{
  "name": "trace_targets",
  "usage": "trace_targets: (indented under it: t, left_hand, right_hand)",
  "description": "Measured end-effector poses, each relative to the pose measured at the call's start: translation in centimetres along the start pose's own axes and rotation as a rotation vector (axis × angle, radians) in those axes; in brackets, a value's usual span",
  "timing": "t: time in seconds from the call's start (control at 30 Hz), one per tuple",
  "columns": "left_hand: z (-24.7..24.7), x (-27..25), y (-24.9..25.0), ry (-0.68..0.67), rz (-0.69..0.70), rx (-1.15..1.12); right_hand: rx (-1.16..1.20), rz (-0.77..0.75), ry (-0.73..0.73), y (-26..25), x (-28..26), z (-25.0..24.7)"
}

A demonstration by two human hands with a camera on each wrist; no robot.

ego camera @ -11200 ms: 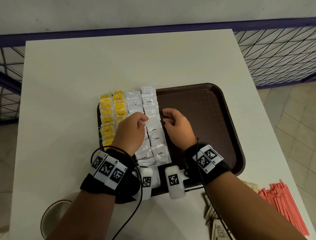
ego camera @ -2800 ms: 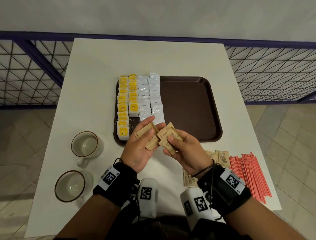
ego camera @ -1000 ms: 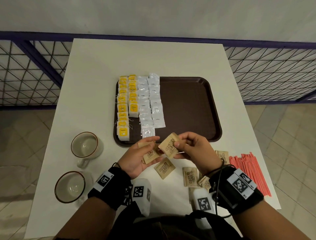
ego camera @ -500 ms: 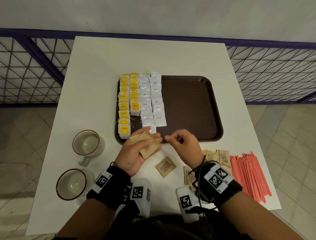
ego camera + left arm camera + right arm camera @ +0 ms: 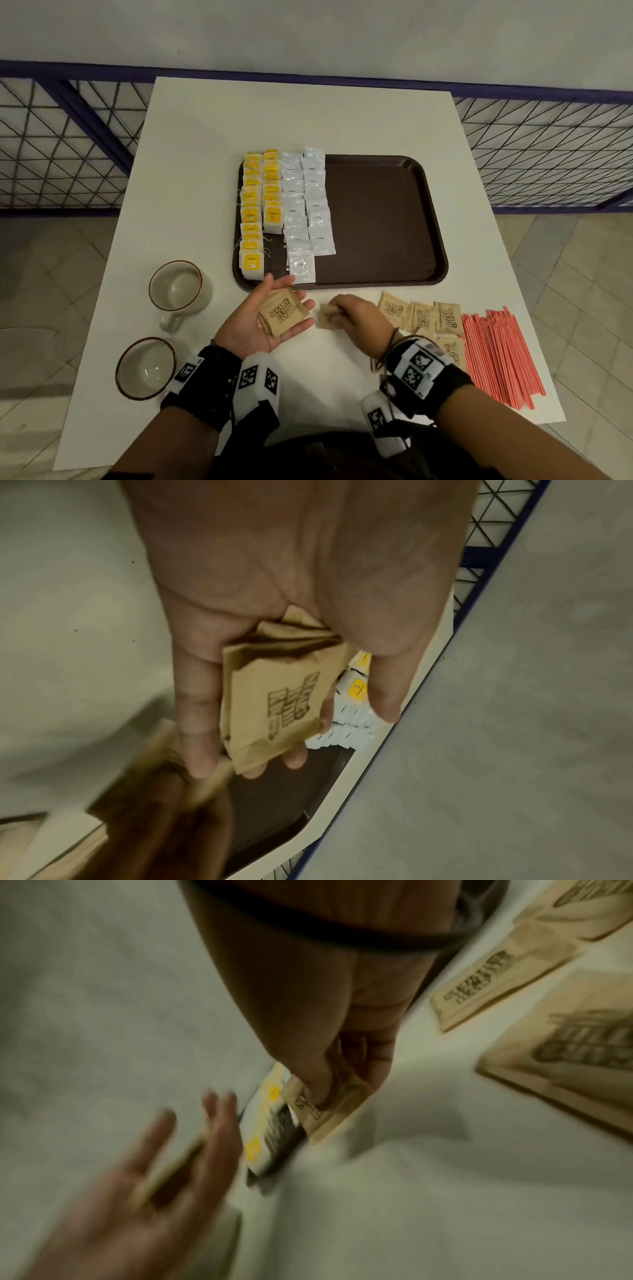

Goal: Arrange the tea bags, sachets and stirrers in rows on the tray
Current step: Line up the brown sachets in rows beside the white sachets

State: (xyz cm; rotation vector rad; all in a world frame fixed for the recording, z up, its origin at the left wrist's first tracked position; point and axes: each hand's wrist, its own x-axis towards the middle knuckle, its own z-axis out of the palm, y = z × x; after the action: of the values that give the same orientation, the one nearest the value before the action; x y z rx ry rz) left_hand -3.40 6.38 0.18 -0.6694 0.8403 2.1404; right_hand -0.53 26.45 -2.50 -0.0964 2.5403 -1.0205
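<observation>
My left hand (image 5: pixel 298 297) lies palm up in front of the tray's near edge. A small stack of brown sugar sachets (image 5: pixel 284 313) rests on its straight fingers, and the left wrist view shows this stack (image 5: pixel 274 704) on the flat palm. My right hand (image 5: pixel 342 313) is down on the table just right of it. It pinches one brown sachet (image 5: pixel 325 315) between thumb and fingers, blurred in the right wrist view (image 5: pixel 325 1110). On the left of the brown tray (image 5: pixel 376 222) lie two rows of yellow tea bags (image 5: pixel 260 205) and two rows of white coffee sachets (image 5: pixel 305 212).
More brown sachets (image 5: pixel 424 315) lie loose on the white table right of my right hand. A pile of red stirrers (image 5: pixel 500 356) sits beside them near the table's right edge. Two cups (image 5: pixel 176 287) (image 5: pixel 145 368) stand at the near left. The tray's right half is bare.
My left hand has turned palm up and flattened under its stack. My right hand has dropped to the table and taken hold of the loose sachet that lay between the hands.
</observation>
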Motion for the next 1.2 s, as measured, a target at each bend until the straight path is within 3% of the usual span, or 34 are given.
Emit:
trace_targets:
  t: [0.07,0.17,0.27,0.37,0.43,0.53,0.6,0.7,0.83,0.97,1.07,1.13,1.2]
  left_hand:
    - [0.1,0.1,0.2,0.015,0.006,-0.011]
    - [0.5,0.3,0.2,0.013,-0.009,-0.013]
    - [1.6,0.4,-0.3,-0.041,-0.061,-0.041]
    - [2.6,0.4,-0.8,-0.066,-0.080,-0.073]
    - [3.0,0.5,-1.0,-0.069,-0.066,-0.005]
    - [2.7,0.5,-0.7,-0.077,-0.072,0.080]
    - [2.4,0.5,-0.7,-0.077,-0.093,0.090]
    - [2.2,0.6,-1.1,-0.081,-0.067,0.114]
    - [2.4,1.0,-1.9,-0.116,0.081,0.205]
    - [2.4,1.4,-2.3,-0.135,0.159,0.258]
    - [1.9,1.9,-2.0,-0.144,0.184,0.195]
    - [1.7,2.2,-1.5,-0.156,0.209,0.142]
    - [1.9,2.6,-0.5,-0.124,0.284,0.091]
  right_hand:
    - [0.213,-0.014,0.177,-1.1,-0.4,-2.1]
    - [0.490,-0.123,0.127,-4.4,-0.7,-4.7]
    - [0.230,-0.234,0.087,-6.7,0.0,-4.1]
    - [-0.108,-0.301,0.241,-7.1,0.8,-2.4]
    - [-0.203,-0.321,0.272,-6.6,1.0,-2.2]
    - [-0.299,-0.395,0.049,-6.5,0.9,-2.4]
    - [-0.393,-0.424,-0.024,-6.2,0.8,-2.2]
    - [-0.499,-0.463,0.067,-5.6,1.0,-1.4]
    - [-0.615,-0.459,0.231,-5.4,1.1,-0.5]
    - [-0.669,-0.425,0.270,-5.5,0.8,0.1]
    - [-0.420,-0.363,0.136,-5.3,0.5,-1.3]
    - [-0.050,-0.296,0.052,-5.1,0.4,-2.4]
    - [0.368,-0.192,0.125,-4.9,0.6,-2.7]
